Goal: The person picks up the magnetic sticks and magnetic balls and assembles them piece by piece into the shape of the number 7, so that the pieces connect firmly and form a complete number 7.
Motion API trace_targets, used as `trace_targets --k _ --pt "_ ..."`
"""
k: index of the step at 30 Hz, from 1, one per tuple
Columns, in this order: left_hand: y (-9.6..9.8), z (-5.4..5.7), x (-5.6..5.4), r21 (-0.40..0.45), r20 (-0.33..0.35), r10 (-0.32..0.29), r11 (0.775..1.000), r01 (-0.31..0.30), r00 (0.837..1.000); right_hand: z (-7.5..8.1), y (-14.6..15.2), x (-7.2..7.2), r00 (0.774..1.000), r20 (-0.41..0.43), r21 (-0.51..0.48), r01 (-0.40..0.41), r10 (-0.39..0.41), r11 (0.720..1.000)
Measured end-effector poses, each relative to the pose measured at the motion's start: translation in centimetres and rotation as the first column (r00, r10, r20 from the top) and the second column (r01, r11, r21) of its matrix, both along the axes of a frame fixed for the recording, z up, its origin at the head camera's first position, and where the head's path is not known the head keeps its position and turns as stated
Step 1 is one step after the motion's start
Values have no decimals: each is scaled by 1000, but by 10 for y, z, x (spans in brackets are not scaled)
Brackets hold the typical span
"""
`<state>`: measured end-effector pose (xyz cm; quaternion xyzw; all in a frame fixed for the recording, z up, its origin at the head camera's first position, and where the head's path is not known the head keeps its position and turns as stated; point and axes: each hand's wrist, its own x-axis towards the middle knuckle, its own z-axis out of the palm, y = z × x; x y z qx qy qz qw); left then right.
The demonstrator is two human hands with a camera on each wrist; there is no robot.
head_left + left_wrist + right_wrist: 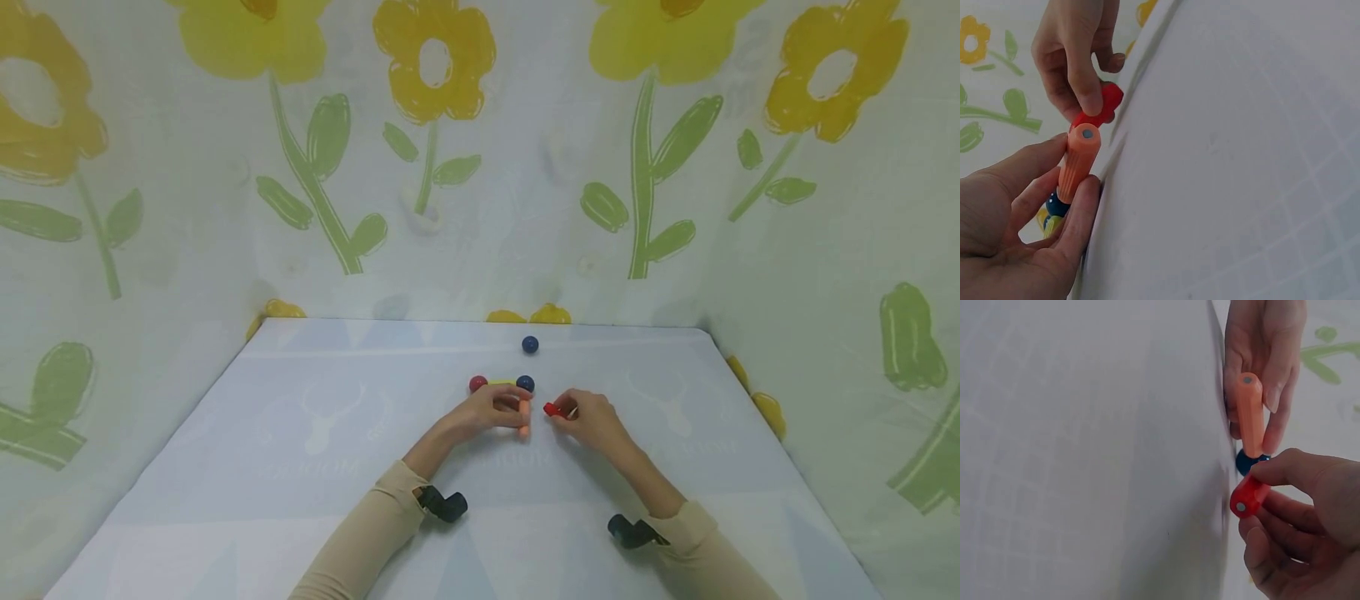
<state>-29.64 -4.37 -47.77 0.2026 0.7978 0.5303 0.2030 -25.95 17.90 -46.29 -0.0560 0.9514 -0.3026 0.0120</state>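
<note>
My left hand (491,408) pinches an orange magnetic rod (1080,159) between thumb and fingers, a grey dot showing on its end. In my right hand (591,418) a short red magnetic rod (1250,495) is pinched between thumb and fingertips, also with a grey dot on its end. The two hands face each other, the red rod just right of the orange one in the head view. Just beyond the left hand, a yellow rod (501,382) lies between a red ball (478,383) and a dark blue ball (525,383). The left fingers partly hide this piece.
Another dark blue ball (530,344) sits alone near the back edge of the white table (247,467). Flower-printed cloth (510,217) hangs behind and at both sides. A black wrist camera (444,504) is strapped at the left cuff, another (632,532) at the right.
</note>
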Motion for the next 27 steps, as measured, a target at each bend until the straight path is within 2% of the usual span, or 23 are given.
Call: trace_targets --k 11,27 --pt "0 -3 -2 7 -8 -9 1000 9 1000 -2 -6 3 998 62 -53 -5 8 999" --pt "0 2 1 10 -6 -15 1000 15 1000 -3 -10 10 994 106 -107 -16 28 994"
